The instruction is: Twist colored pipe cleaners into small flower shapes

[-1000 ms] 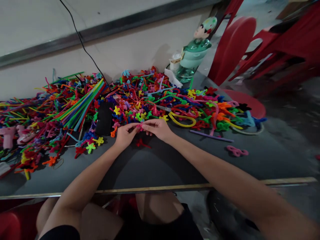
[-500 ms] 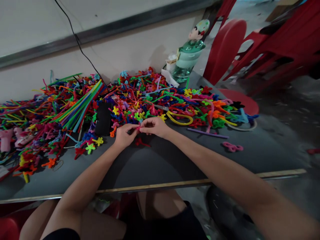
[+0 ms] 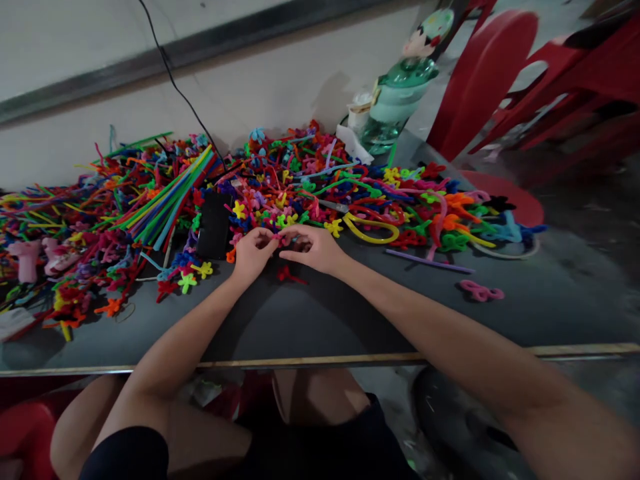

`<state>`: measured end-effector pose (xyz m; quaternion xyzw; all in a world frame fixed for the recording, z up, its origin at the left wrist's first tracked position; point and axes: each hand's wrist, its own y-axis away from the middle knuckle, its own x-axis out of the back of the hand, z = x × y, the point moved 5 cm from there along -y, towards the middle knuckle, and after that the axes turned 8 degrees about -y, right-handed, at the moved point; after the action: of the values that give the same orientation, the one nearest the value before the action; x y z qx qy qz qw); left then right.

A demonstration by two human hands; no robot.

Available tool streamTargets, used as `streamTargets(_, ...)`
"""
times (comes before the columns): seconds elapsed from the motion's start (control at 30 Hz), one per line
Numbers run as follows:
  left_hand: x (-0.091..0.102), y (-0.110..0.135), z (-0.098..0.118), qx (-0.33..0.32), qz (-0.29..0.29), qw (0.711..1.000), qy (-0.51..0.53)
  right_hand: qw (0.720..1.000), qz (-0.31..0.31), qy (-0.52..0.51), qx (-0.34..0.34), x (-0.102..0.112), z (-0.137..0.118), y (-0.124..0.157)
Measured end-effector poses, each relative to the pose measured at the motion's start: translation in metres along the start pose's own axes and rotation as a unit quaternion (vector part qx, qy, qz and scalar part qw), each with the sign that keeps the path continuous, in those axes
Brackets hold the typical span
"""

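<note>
Two bare hands are working close together over the table point(image 3: 310, 327). The left hand point(image 3: 253, 255) has its thumb and forefinger pinched on one small pink fuzzy piece point(image 3: 278, 239); the grip of the right hand point(image 3: 320, 249) is loose, thumb well apart from forefinger, the forefinger's tip at that same piece. Just below them lies one red fuzzy piece point(image 3: 287, 274). Beyond the fingers spreads a heap of coloured fuzzy stems point(image 3: 280, 177), too tangled for me to count. One black phone point(image 3: 214, 227) leans by the left hand, near one bundle of straight stems point(image 3: 173, 200). To the right I see one pair of scissors with a yellow handle point(image 3: 373, 232), one purple stem point(image 3: 430, 261) and one pink looped piece point(image 3: 481, 291). Farther back stand one green bottle point(image 3: 400, 100) and one white cup point(image 3: 358, 119).
</note>
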<state>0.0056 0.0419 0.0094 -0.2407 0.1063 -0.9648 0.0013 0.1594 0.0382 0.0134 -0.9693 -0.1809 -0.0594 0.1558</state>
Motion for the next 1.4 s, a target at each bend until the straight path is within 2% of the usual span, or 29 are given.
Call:
streamTargets(0.13, -0.005, 0.002, -0.001, -0.006, -0.04, 0.998, 0.049, 0.991, 0.068, 0.096, 0.063, 0.004, -0.008, 0.004)
streamTargets(0.2, -0.006, 0.004, 0.002, -0.035, -0.047, 0.997, 0.058, 0.988, 0.103, 0.096, 0.07, 0.008, -0.007, 0.004)
streamTargets(0.27, -0.004, 0.007, 0.006, -0.069, -0.028, 0.997, 0.022, 0.99, 0.115, 0.063, 0.057, 0.011, -0.002, 0.002)
streamTargets(0.37, 0.001, 0.008, 0.009, -0.113, 0.027, 0.991, -0.064, 0.995, 0.097, -0.009, 0.031, 0.012, 0.006, -0.001)
streamTargets(0.43, 0.004, 0.008, 0.011, -0.141, 0.046, 0.985, -0.087, 0.996, 0.079, -0.048, 0.021, 0.011, 0.008, -0.002)
streamTargets(0.67, 0.01, 0.009, 0.016, -0.178, 0.037, 0.981, -0.064, 0.994, 0.046, -0.1, -0.008, 0.008, 0.007, 0.0)
streamTargets(0.87, 0.008, 0.018, 0.023, -0.265, 0.024, 0.959, -0.098, 0.997, 0.034, -0.052, 0.045, 0.007, -0.002, 0.008)
streamTargets(1.0, 0.007, 0.018, 0.027, -0.254, 0.055, 0.957, -0.133, 0.994, 0.068, -0.083, 0.032, 0.007, -0.002, 0.007)
streamTargets(1.13, 0.008, 0.015, 0.03, -0.254, 0.089, 0.948, -0.168, 0.987, 0.071, -0.137, -0.036, 0.005, 0.007, 0.003)
streamTargets(1.23, 0.01, 0.014, 0.03, -0.269, 0.1, 0.939, -0.188, 0.988, 0.054, -0.125, -0.068, 0.003, 0.014, 0.001)
streamTargets(1.4, 0.011, 0.012, 0.026, -0.247, 0.103, 0.939, -0.214, 0.991, 0.05, -0.098, -0.072, 0.002, 0.018, -0.002)
